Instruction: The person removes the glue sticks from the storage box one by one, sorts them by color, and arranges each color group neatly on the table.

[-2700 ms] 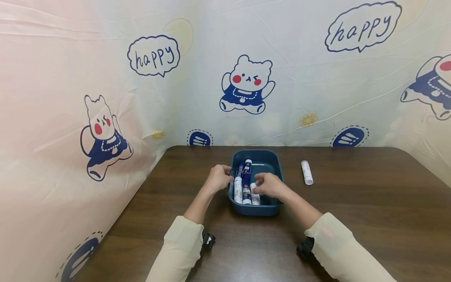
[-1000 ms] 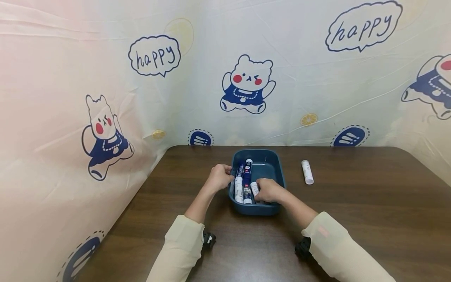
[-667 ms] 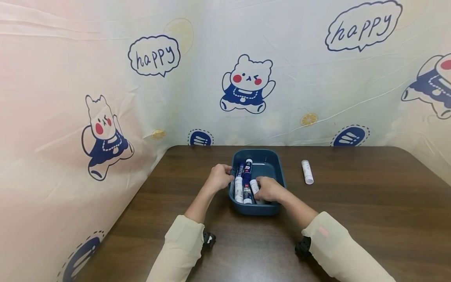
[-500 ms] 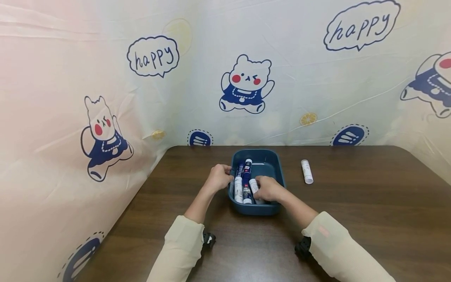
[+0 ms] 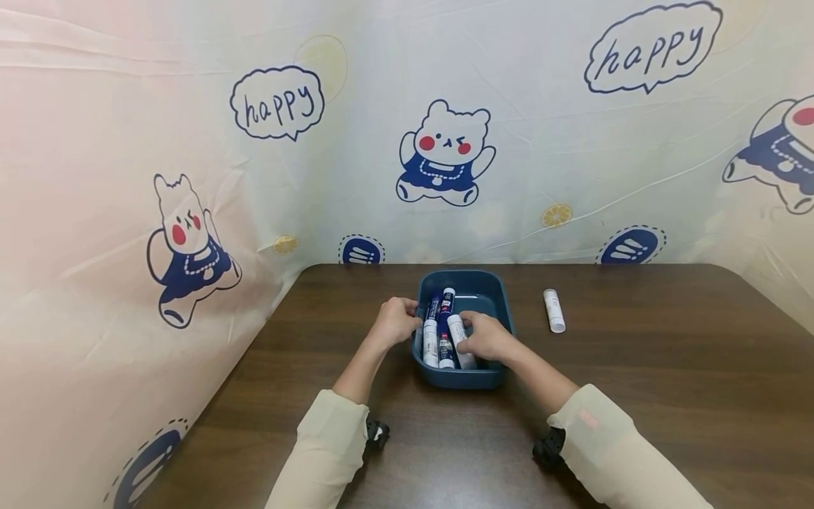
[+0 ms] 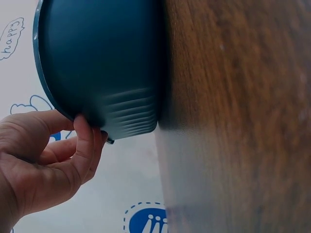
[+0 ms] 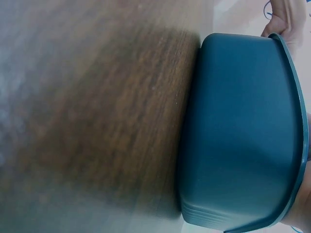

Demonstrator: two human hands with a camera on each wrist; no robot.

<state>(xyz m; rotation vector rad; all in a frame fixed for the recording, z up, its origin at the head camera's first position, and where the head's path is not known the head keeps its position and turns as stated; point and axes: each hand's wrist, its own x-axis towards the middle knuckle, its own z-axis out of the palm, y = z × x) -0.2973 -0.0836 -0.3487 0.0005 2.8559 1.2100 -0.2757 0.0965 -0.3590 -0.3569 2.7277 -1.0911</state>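
Note:
My left hand (image 5: 395,322) grips the left rim of a dark teal plastic bin (image 5: 466,380); in the left wrist view its fingers pinch the bin's edge. Inside the bin, my right hand (image 5: 488,335) pinches a white glue stick (image 5: 456,329) between thumb and fingers, its far end leaning left over its neighbours. To its left lie a blue glue stick with a white end (image 5: 446,350), a white glue stick (image 5: 430,345) and, farther back, two dark blue ones. In the right wrist view the bin's wall hides most of the right hand.
Another white glue stick (image 5: 555,311) lies on the brown wooden table (image 5: 636,367), right of the bin. A printed curtain (image 5: 356,162) hangs behind and to the sides of the table. Black cameras (image 5: 376,433) are strapped at both wrists.
From hovering over the bin's near right part, my right hand has taken hold of the white glue stick; it has shifted away from me and its far end has risen. The left hand stays put.

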